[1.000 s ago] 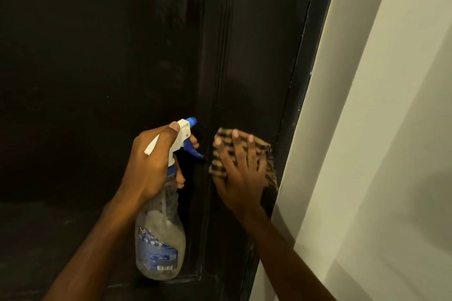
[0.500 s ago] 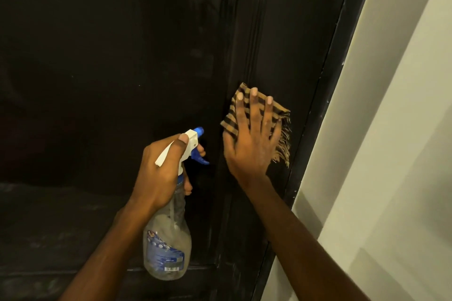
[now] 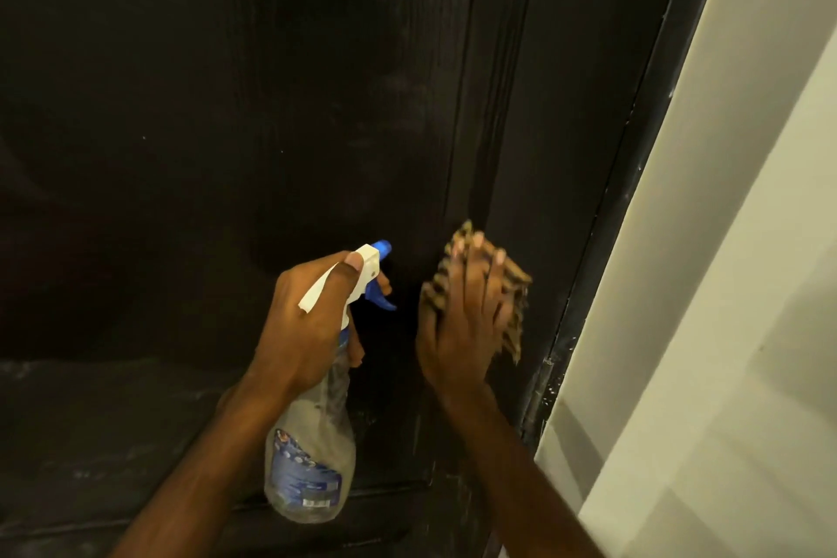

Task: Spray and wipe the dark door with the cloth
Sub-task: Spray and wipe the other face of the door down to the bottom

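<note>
Pale cream wall (image 3: pixel 743 267) along right side, brightly lit above, soft grey shadow bands lower down.

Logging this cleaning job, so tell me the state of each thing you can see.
Door: faint smears on its panel.
Spray bottle: upright, gripped at the neck by the left hand.
Cloth: pressed flat on the door by the right hand, fingers straight.

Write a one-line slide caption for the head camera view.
Left hand grips a spray bottle while the right hand presses a checked cloth flat against the dark door.
</note>
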